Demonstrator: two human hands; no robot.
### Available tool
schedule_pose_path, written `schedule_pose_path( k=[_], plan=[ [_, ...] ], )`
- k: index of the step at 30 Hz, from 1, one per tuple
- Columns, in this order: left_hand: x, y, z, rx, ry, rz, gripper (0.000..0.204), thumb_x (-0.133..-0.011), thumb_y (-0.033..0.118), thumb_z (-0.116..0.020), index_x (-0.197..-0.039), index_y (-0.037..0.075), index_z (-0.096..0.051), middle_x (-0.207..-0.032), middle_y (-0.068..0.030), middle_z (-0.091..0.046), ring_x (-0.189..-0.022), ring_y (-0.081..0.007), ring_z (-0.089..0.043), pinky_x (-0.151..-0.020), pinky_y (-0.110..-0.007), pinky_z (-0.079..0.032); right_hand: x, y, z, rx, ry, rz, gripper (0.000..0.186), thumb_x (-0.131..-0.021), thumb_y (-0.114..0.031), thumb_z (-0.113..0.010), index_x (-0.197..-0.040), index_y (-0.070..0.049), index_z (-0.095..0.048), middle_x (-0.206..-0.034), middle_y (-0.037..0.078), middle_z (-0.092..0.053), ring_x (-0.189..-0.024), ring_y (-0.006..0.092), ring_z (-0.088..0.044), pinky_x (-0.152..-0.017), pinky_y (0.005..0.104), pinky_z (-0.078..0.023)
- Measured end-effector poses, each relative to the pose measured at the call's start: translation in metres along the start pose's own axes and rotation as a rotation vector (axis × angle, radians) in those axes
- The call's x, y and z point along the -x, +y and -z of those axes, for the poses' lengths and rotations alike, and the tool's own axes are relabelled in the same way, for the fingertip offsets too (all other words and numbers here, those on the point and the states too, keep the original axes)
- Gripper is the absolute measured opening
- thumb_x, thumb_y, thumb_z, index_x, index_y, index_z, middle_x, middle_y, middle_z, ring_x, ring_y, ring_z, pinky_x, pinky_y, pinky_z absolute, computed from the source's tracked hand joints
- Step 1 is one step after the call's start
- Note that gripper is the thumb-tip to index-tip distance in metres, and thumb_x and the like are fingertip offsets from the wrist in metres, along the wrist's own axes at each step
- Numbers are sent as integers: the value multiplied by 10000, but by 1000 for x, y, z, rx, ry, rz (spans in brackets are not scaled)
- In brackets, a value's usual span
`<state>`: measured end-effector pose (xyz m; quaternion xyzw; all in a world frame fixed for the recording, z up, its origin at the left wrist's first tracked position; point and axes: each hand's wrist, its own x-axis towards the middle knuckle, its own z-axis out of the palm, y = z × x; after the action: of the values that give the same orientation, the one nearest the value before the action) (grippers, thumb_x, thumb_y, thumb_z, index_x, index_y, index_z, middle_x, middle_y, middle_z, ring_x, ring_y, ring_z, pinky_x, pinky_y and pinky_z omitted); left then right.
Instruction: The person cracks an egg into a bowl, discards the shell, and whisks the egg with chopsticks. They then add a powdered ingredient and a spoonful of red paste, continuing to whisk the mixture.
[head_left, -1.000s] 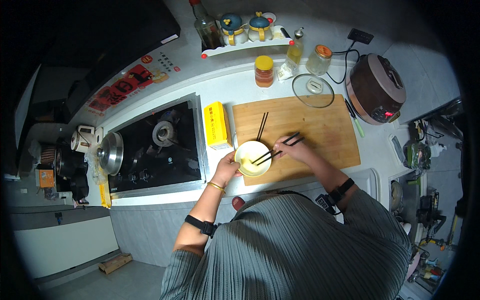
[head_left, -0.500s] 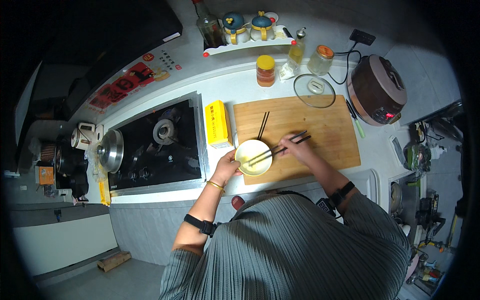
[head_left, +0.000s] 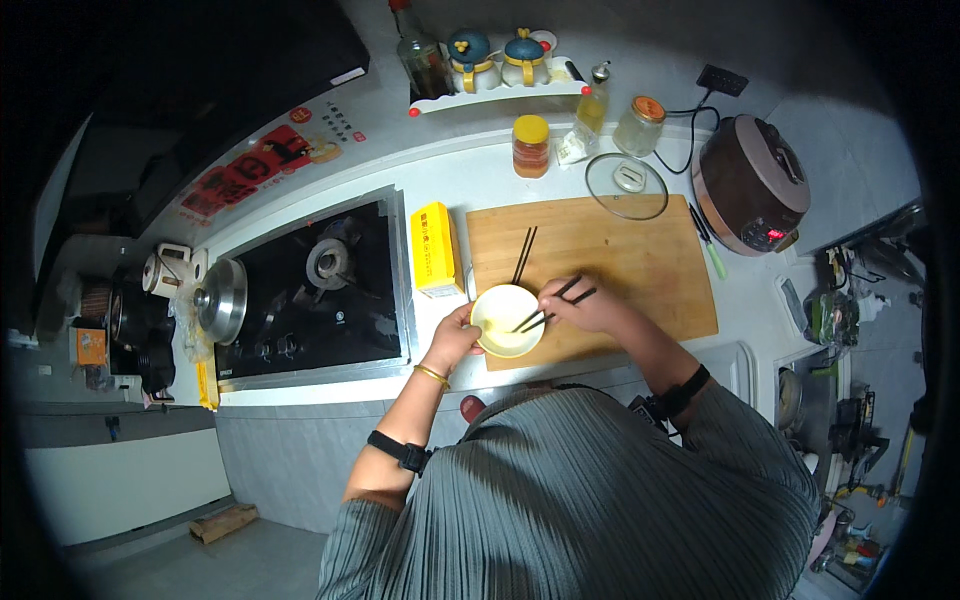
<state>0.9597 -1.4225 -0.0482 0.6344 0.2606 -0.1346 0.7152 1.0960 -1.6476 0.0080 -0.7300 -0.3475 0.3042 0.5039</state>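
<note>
My left hand (head_left: 455, 339) grips the left rim of a white bowl (head_left: 509, 298), its thumb over the edge. Pale yellow liquid lies in the bowl, which is over the left front part of a wooden cutting board (head_left: 640, 265). Closed around a pair of dark chopsticks (head_left: 570, 288), my right hand (head_left: 584, 304) is at the bowl's right side. The chopstick tips reach down into the liquid. A second pair of dark chopsticks (head_left: 524, 254) lies on the board just behind the bowl.
Left of the board stands a yellow box (head_left: 435, 250), beside the black gas stove (head_left: 315, 290). Behind are a glass lid (head_left: 626, 186), a yellow-capped jar (head_left: 530, 147) and an orange-lidded jar (head_left: 640, 126). An electric pressure cooker (head_left: 750, 185) and a green-handled knife (head_left: 714, 255) are at right.
My right hand has shifted slightly left and down, closer to the bowl. The chopsticks have swung to a steeper angle, their tips moving right within the bowl. My left hand keeps its grip.
</note>
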Motion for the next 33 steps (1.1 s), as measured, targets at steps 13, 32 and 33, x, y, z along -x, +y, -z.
schedule_pose_path(
  k=[13, 32, 33],
  plan=[
    [10, 0, 0, 11, 14, 15, 547, -782, -40, -481, -1323, 26, -444, -1057, -63, -601, -744, -116, -628, -583, -212, -553, 8, 29, -10, -114, 155, -71, 136, -895, -121, -524, -888, -15, -609, -781, 69, -617, -643, 143, -597, -599, 280, -499],
    [6, -3, 0, 39, -21, 10, 545, -776, -44, -477, -1316, 14, -444, -985, -62, -599, -722, -113, -622, -587, -211, -554, 16, 29, -10, -178, 248, -26, 156, -916, -138, -524, -874, -7, -597, -799, 63, -623, -682, 135, -620, -593, 261, -505],
    [7, -2, 0, 31, -2, 7, 543, -777, -43, -478, -1316, 13, -444, -980, -63, -601, -723, -113, -622, -588, -212, -554, 17, 29, -9, -175, 150, -97, 156, -915, -134, -523, -871, -4, -596, -805, 66, -620, -686, 137, -619, -593, 264, -504]
  ],
)
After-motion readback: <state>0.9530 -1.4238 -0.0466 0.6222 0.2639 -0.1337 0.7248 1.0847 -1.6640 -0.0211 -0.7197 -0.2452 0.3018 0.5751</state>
